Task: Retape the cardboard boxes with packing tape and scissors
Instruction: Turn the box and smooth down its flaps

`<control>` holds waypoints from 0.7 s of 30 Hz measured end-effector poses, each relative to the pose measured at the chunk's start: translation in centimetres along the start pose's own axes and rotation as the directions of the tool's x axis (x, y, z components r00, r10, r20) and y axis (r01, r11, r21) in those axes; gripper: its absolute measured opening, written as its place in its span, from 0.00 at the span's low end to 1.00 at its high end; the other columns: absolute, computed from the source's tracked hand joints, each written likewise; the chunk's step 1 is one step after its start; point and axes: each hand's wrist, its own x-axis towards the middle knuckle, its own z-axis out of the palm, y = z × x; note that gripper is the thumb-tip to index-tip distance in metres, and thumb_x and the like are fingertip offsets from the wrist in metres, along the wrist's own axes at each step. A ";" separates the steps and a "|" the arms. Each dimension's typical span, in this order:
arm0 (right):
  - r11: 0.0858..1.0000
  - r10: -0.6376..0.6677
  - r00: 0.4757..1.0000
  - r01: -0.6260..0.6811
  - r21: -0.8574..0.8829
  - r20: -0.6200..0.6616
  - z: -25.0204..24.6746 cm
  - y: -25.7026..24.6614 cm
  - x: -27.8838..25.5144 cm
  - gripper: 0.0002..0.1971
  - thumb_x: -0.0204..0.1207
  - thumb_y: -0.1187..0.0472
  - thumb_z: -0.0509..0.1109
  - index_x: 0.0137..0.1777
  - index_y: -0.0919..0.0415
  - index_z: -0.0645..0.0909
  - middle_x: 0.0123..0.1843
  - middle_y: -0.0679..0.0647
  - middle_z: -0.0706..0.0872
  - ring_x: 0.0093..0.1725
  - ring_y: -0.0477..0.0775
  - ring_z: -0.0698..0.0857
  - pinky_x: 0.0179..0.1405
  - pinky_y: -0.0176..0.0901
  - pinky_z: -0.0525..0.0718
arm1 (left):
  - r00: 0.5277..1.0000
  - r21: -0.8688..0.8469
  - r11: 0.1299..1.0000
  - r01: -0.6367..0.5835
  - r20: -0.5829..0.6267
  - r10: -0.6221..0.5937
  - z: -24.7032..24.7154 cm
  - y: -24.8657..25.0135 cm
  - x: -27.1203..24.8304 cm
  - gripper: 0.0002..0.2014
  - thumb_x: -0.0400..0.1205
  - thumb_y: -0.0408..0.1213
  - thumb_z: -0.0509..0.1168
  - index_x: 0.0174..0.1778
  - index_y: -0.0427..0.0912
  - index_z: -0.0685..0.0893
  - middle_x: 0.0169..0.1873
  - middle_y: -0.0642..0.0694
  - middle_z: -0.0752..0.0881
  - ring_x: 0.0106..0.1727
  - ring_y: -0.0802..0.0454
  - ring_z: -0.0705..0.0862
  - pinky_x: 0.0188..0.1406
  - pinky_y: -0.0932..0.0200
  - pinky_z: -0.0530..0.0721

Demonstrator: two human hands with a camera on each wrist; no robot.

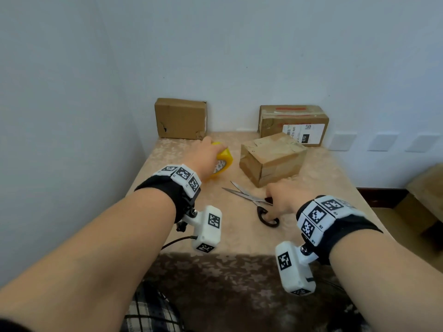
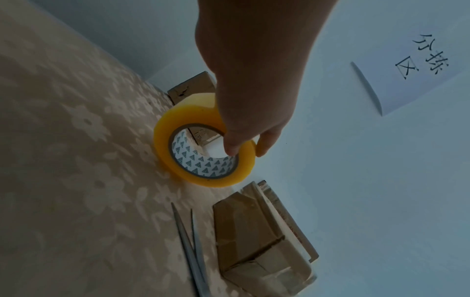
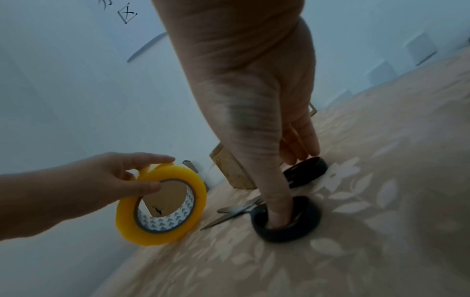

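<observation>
A yellow roll of packing tape (image 1: 223, 161) stands tilted on its edge on the beige flowered table (image 1: 239, 238). My left hand (image 1: 211, 152) grips it, thumb inside the core and fingers over the outer rim (image 2: 203, 160). Scissors (image 1: 249, 197) with black handles lie on the table, blades spread apart. My right hand (image 1: 275, 204) holds them. Its thumb goes through one handle ring (image 3: 284, 221), and its fingers are at the other ring (image 3: 307, 168). A small taped cardboard box (image 1: 273, 159) sits just beyond the scissors.
Two more cardboard boxes stand against the back wall, a plain one (image 1: 181, 118) at the left and a labelled one (image 1: 293, 124) at the right. A paper sheet with handwriting (image 2: 417, 66) hangs on the wall. Walls close off the table's left and far sides.
</observation>
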 end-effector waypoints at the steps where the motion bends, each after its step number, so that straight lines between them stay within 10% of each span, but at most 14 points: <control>1: 1.000 -0.009 1.000 0.009 0.016 -0.005 0.1 0.1 0.0 0.29 0.67 0.45 0.79 0.63 0.60 0.78 0.59 0.57 0.83 0.56 0.59 0.82 0.58 0.53 0.84 | 1.000 -0.005 1.000 -0.005 0.006 0.005 -0.1 -0.1 0.1 0.26 0.85 0.33 0.58 0.79 0.54 0.66 0.68 0.38 0.71 0.65 0.37 0.74 0.61 0.46 0.78; 10: 0.961 -0.040 0.999 0.041 0.274 -0.012 -2.0 1.2 -1.2 0.08 0.74 0.64 0.67 0.46 0.66 0.86 0.42 0.59 0.88 0.38 0.55 0.82 0.38 0.45 0.83 | 0.997 -0.120 0.992 0.031 0.076 -0.022 -1.8 -0.1 -0.6 0.25 0.86 0.40 0.60 0.80 0.54 0.66 0.70 0.39 0.72 0.67 0.40 0.76 0.64 0.49 0.76; 13: 0.906 -0.037 0.994 -0.010 0.423 0.104 -4.0 2.5 -1.7 0.13 0.72 0.67 0.71 0.56 0.68 0.87 0.51 0.66 0.90 0.42 0.56 0.85 0.49 0.49 0.85 | 0.995 -0.140 0.989 0.040 0.098 -0.026 -2.3 0.2 -0.8 0.25 0.86 0.40 0.60 0.80 0.54 0.65 0.72 0.40 0.71 0.69 0.40 0.75 0.65 0.49 0.76; 15: 0.837 -0.034 0.986 -0.060 0.544 0.161 -4.7 2.8 -2.3 0.19 0.76 0.58 0.74 0.63 0.70 0.83 0.48 0.65 0.89 0.45 0.56 0.85 0.55 0.48 0.84 | 0.995 -0.149 0.988 0.038 0.097 -0.023 -2.4 0.4 -1.0 0.25 0.86 0.40 0.60 0.80 0.53 0.65 0.73 0.40 0.70 0.71 0.41 0.74 0.66 0.50 0.75; 18: 0.783 -0.025 0.963 -0.148 0.605 0.269 -5.2 2.7 -2.9 0.43 0.71 0.33 0.68 0.72 0.70 0.75 0.37 0.56 0.76 0.31 0.48 0.72 0.29 0.34 0.69 | 0.996 -0.166 0.985 0.040 0.086 -0.026 -2.5 0.6 -1.3 0.25 0.86 0.39 0.60 0.80 0.52 0.65 0.75 0.40 0.70 0.73 0.41 0.73 0.68 0.50 0.73; 21: 0.720 -0.002 0.959 -0.196 0.666 0.284 -5.0 2.1 -2.5 0.31 0.68 0.29 0.67 0.52 0.59 0.78 0.32 0.52 0.75 0.25 0.44 0.65 0.26 0.34 0.60 | 0.996 -0.191 0.981 0.046 0.080 -0.031 -2.5 0.4 -1.4 0.25 0.86 0.39 0.61 0.80 0.51 0.66 0.75 0.40 0.69 0.73 0.42 0.72 0.69 0.51 0.71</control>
